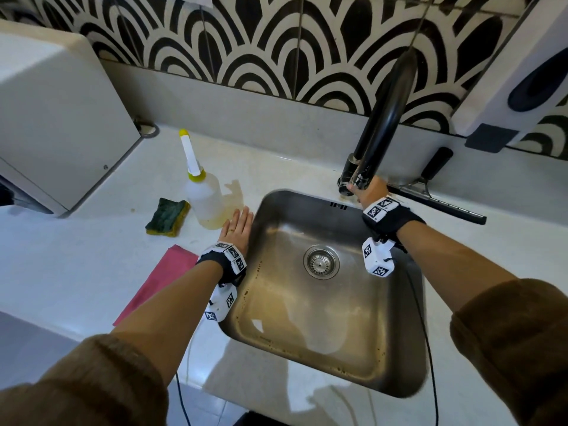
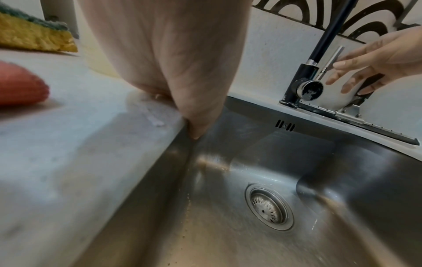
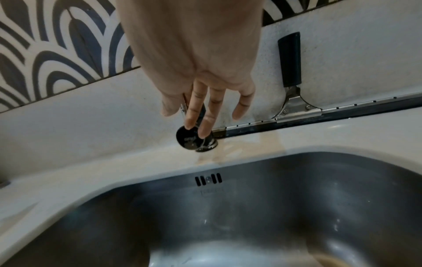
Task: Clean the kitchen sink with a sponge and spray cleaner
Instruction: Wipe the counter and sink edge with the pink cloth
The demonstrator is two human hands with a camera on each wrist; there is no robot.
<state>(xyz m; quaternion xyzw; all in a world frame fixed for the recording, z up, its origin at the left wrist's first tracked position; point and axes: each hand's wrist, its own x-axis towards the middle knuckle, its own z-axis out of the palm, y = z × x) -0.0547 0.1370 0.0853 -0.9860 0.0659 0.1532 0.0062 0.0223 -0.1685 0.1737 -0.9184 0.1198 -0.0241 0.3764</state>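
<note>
The steel sink [image 1: 310, 321] has brownish stains on its floor and left wall [image 2: 189, 198]. On the counter to its left lie a green-and-yellow sponge [image 1: 168, 216] and an upright clear spray bottle [image 1: 206, 204] holding a little yellowish liquid. My left hand [image 1: 238, 227] rests flat on the counter at the sink's left rim, fingers straight, beside the bottle. My right hand [image 1: 367, 190] is at the base of the black tap [image 1: 387, 112]. Its fingers [image 3: 205, 115] are straight and lie against the chrome lever [image 2: 331, 61], holding nothing.
A black-handled squeegee [image 1: 439, 207] lies behind the sink along the backsplash. A pink cloth [image 1: 159, 278] lies on the counter at the front left. A white appliance [image 1: 52, 118] fills the back left, and a white dispenser [image 1: 522, 72] hangs at the upper right.
</note>
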